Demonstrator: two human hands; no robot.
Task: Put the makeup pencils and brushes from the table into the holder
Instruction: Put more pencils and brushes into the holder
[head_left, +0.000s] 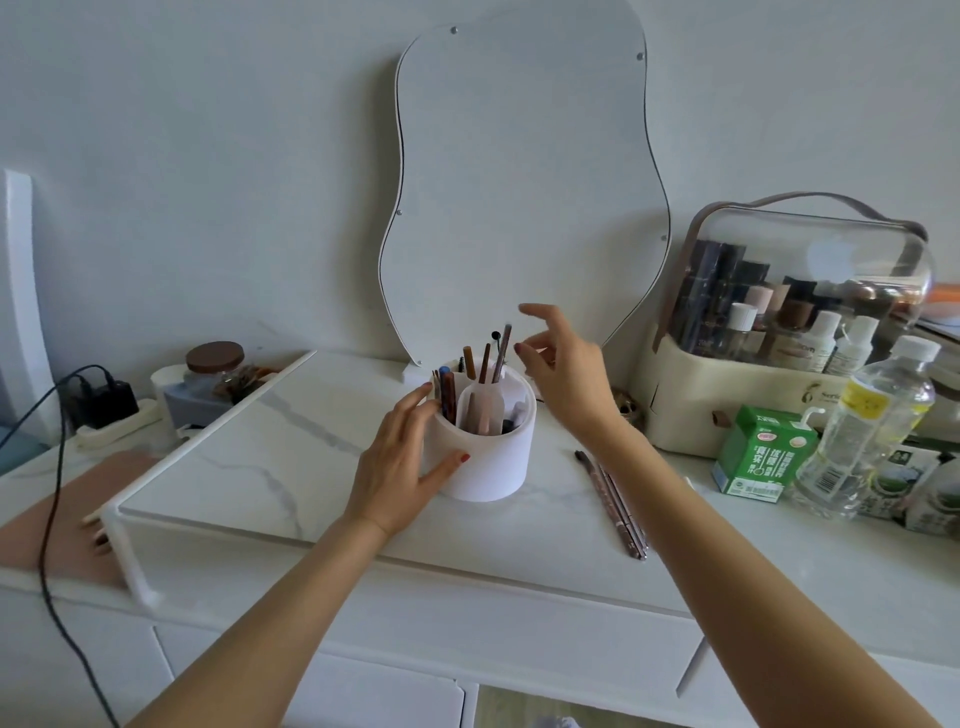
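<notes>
Both bare forearms come in from the near edge of the white marble-look tabletop (218, 467). Left hand (400, 462): fingers straight and spread, thumb along the near wall and fingertips on the left wall of the white round plastic holder (488, 457), bracing it, not curled round it. A few thin brown makeup pencils (615, 506) lie bunched flat on the tabletop right of the holder, under the right forearm, tips toward the far edge, touching neither hand. Holder stands mid-tabletop, upright, with inner dividers; brown pencils and brushes (485, 364) stand in it, tips up. Right hand (566, 364) hovers just right of and above the holder's far rim, fingers loosely curved and apart, holding nothing; fingertips near the tallest pencil's top, contact can't be confirmed. Beyond, a wavy-edged mirror (519, 171) leans at the far edge. Far right: cream cosmetics case with clear domed lid (779, 332), green carton (763, 452), clear plastic bottle (878, 415).
</notes>
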